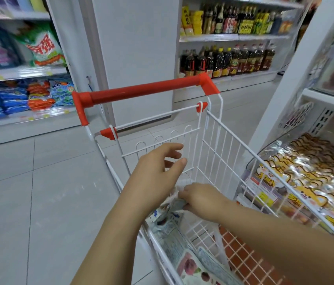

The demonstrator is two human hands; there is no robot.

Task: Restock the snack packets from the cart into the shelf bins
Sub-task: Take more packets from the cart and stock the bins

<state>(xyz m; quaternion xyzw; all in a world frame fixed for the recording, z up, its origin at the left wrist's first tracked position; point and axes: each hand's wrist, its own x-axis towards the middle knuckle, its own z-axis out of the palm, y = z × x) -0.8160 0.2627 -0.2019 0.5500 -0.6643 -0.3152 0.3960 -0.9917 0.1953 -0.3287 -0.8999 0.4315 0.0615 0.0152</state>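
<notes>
Inside the cart (213, 140), the right hand (201, 199) clamps a packet (173, 205), seemingly to lift it toward the bin (249, 164) just beside. The left hand (158, 173) hovers above, fingers spread and holding nothing, likely ready to steady it. Other packets (190, 266) lie below.

Both forearms were observed bare and extended forward. The left hand (158, 173) was held raised, with the fingers loosely spread and the thumb set apart from them. The right hand (201, 200) was recorded lower, close beside the left wrist, knuckles uppermost, fingers curled downward and closed on a snack packet (173, 205). Contact between the two limbs could not be determined.
</notes>
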